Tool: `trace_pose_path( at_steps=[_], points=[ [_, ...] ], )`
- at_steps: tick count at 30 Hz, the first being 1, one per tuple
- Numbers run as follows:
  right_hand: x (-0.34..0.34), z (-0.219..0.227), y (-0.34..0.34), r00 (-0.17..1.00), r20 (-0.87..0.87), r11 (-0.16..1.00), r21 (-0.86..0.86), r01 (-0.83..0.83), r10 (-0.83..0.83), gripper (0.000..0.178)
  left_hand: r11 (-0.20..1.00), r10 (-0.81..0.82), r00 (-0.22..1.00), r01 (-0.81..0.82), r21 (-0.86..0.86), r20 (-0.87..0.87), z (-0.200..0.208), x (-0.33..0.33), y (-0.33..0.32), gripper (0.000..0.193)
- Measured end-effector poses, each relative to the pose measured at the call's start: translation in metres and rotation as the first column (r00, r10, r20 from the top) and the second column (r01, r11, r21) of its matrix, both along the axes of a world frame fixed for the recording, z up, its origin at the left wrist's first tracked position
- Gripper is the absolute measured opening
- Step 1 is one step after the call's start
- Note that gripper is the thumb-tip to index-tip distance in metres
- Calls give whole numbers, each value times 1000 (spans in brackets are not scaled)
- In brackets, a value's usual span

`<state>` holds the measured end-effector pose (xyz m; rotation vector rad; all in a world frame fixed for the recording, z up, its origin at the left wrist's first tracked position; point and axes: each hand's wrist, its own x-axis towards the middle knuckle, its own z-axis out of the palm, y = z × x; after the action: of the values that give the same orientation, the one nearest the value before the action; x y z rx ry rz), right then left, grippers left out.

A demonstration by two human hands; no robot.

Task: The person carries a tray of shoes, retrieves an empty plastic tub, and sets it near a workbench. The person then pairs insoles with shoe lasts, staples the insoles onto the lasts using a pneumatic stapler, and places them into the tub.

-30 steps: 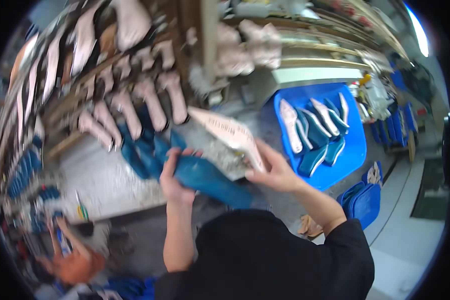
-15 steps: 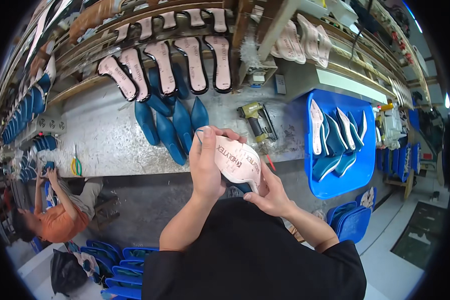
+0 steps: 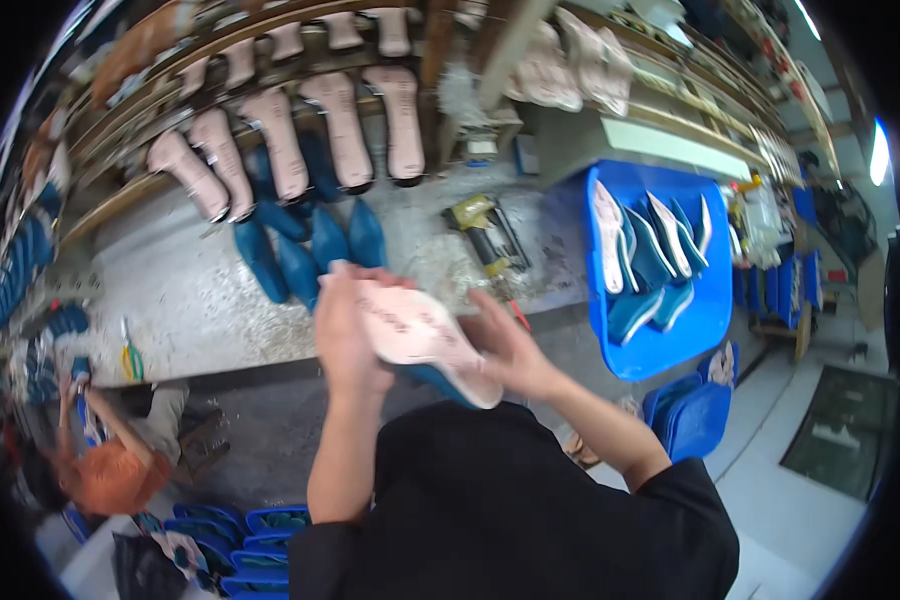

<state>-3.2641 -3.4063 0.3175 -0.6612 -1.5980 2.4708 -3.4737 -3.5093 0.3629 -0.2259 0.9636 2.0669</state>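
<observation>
My left hand is wrapped round the front part of a shoe last with a pink insole, sole side up. Teal shows along its lower edge. The heel end slants down toward my body. Beside that heel end is my right hand, fingers spread and a little blurred; whether its thumb touches the insole I cannot make out. Just beyond my left hand, several teal shoe lasts lie on the metal-topped bench. A nail gun lies on the bench farther right.
A blue tray at right holds several teal pieces with pink insoles. Pink insole shapes line the rack behind the bench. Pliers lie at left, near a seated co-worker in orange. Stacked blue trays stand lower right.
The shoe last has moved left and its heel end has swung nearer my body. My right hand has loosened from it, fingers spreading. The whole view has shifted somewhat.
</observation>
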Motion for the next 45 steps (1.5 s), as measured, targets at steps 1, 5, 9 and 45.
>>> trace_pose_path(
  at_steps=[1, 5, 9, 45],
  points=[
    [-8, -26, 29, 989, 102, 992, 71, 99, -106, 98, 1000, -7, 998, 5, 22, 63, -11, -8, -1, 28],
    [-40, -164, 139, 799, 492, 637, 748, -185, -346, 100, 998, -42, 993, 37, 50, 106, -37, -18, -5, 24],
    [-68, -215, 169, 563, 686, 452, 727, -516, -461, 91, 998, -66, 993, 68, -15, 100, -47, -21, 0, 23],
    [12, -102, 141, 827, 328, 698, 708, 106, -458, 75, 985, -94, 995, 99, -138, 44, -41, 22, 77, 30]
  ],
)
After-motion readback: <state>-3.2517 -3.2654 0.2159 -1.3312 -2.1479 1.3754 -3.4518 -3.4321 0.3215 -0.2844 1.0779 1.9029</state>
